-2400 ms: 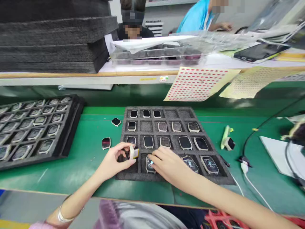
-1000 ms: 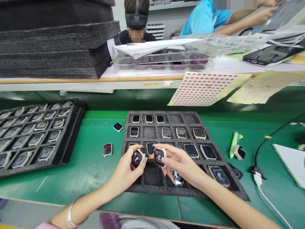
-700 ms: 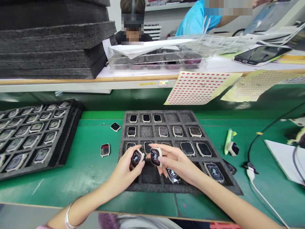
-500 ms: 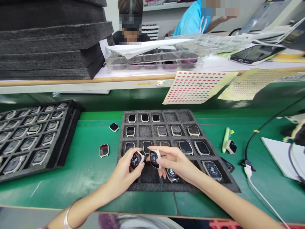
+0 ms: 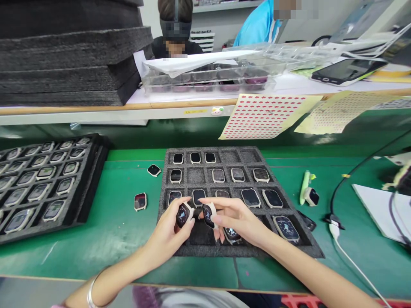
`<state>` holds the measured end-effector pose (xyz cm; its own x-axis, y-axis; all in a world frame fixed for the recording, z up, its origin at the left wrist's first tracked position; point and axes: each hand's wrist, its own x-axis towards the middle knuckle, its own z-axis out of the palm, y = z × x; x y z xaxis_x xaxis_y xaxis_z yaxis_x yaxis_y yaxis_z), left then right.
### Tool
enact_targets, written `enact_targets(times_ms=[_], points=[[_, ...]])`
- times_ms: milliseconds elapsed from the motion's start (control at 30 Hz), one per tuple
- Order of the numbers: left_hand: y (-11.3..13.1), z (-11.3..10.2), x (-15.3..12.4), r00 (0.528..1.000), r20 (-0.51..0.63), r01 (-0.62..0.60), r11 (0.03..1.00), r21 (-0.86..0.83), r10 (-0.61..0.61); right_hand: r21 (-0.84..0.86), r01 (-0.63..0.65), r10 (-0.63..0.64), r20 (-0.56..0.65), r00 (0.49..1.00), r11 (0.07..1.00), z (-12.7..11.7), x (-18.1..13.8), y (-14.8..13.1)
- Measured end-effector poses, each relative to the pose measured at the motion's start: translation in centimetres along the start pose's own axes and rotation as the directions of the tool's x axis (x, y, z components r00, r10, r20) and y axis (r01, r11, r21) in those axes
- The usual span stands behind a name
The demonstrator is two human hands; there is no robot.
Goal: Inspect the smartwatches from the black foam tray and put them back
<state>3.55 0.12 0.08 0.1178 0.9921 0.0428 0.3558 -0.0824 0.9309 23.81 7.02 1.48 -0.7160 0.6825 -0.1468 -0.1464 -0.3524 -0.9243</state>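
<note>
My left hand point(image 5: 175, 224) is closed around a smartwatch case point(image 5: 183, 215) with a lit screen, gripped by its sides between thumb and fingers. My right hand point(image 5: 234, 216) pinches a second light-framed smartwatch case point(image 5: 208, 215), its lit screen tilted to the left. Both are held apart, just above the front part of a dark grey foam tray point(image 5: 244, 252). Several watch cases without straps lie in its pockets. Partly under my right hand is a watch with a lit screen point(image 5: 231, 234); another lit watch point(image 5: 285, 228) sits in the front right pocket.
Two loose watches, one dark-screened point(image 5: 154, 170) and one reddish point(image 5: 140, 202), lie left of the tray. A fuller foam tray point(image 5: 84, 205) stands at left. At right are a watch by a green strip point(image 5: 311, 196) and a white cable point(image 5: 334, 231). Two people are behind the shelf point(image 5: 180, 105).
Both hands stay almost still with the two watches; the right one's watch has turned very slightly. Behind the shelf, the blue-sleeved person's raised hand is no longer visible.
</note>
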Motion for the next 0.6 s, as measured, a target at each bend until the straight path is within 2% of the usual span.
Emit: enact_targets(times_ms=[367,600], points=[[-0.09,0.12,-0.20,0.998,0.011,-0.056,0.998,0.009,0.056,-0.003,-0.011,0.011,-0.015,1.000,1.000,-0.05,-0.03,-0.08],[0.01,0.03,-0.22,0.999,0.002,-0.044,0.999,0.031,0.044,-0.012,-0.001,0.001,-0.009,1.000,1.000,0.00,-0.07,-0.17]])
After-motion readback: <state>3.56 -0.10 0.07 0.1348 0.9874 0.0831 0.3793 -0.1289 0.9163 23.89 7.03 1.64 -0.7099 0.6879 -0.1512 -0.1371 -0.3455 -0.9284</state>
